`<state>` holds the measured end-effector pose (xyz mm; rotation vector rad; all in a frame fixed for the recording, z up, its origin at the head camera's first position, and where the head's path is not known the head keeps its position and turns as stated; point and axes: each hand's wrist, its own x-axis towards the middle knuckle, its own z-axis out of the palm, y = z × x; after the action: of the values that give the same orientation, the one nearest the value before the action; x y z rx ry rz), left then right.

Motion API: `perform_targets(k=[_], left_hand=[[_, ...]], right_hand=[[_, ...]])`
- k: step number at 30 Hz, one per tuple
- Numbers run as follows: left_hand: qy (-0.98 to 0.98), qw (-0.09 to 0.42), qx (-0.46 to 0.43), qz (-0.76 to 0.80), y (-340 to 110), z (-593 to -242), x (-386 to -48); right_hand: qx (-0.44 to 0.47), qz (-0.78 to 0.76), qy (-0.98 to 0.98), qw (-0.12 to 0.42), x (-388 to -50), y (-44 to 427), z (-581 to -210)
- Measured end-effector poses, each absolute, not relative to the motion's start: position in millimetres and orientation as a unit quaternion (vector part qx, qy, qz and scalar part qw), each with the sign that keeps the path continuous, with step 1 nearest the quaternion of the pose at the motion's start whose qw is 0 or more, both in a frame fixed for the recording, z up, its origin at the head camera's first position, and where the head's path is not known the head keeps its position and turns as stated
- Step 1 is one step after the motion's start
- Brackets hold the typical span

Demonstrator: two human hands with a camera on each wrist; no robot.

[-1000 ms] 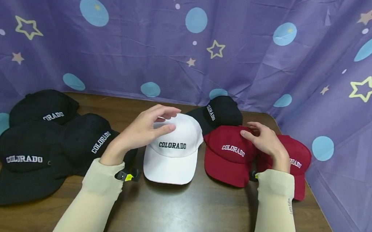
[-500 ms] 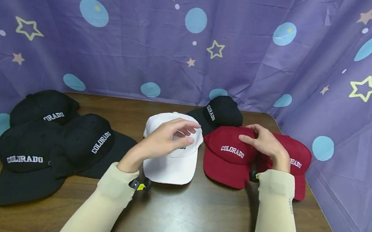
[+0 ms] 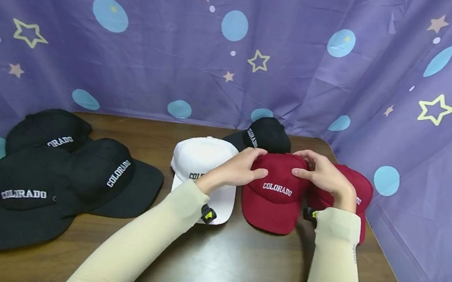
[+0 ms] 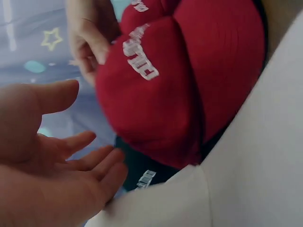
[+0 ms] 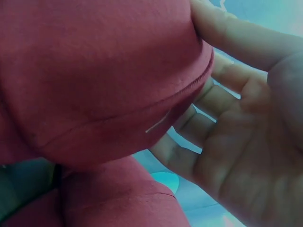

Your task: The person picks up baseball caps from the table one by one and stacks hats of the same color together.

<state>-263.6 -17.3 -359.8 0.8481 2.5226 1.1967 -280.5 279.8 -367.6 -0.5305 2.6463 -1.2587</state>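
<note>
In the head view a red baseball cap (image 3: 270,211) lettered COLORADO sits between both hands, brim facing me. My right hand (image 3: 324,175) holds its right side, the thumb on the front and the other fingers reaching behind. The right wrist view shows those fingers (image 5: 182,161) partly hidden by the red cloth. At the cap's left side is my left hand (image 3: 243,169), fingers spread and loosely bent. A gap separates that hand from the cap in the left wrist view. A white cap (image 3: 205,152) lies partly under my left forearm.
A second red cap (image 3: 359,189) is at the right, partly behind my right hand. One black cap (image 3: 268,134) stands at the back. Several black caps (image 3: 27,178) are grouped at the left of the wooden table (image 3: 216,268). A purple curtain (image 3: 169,48) hangs behind.
My left hand has travelled right, across the white cap, to the red cap's left side. The right hand stays at the red cap, which has shifted slightly toward me.
</note>
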Motion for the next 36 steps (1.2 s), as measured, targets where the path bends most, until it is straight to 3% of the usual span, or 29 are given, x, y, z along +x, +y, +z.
perform_targets(k=[8, 12, 28, 36], left_hand=[[0.852, 0.193, 0.236, 0.425, 8.6, -363.6, -288.6], [0.853, 0.208, 0.233, 0.419, 11.0, -367.2, -292.9], [0.863, 0.140, 0.180, 0.451, 23.2, -383.9, -297.9], [0.853, 0.136, 0.179, 0.470, 27.5, -386.0, -296.1]], right_hand=[[-0.220, -0.432, 0.871, 0.079, -280.5, 285.1, -369.4], [-0.226, -0.430, 0.871, 0.074, -281.5, 285.5, -370.1], [-0.174, -0.399, 0.897, 0.077, -284.2, 284.0, -376.2], [-0.164, -0.395, 0.900, 0.082, -282.5, 287.8, -372.9]])
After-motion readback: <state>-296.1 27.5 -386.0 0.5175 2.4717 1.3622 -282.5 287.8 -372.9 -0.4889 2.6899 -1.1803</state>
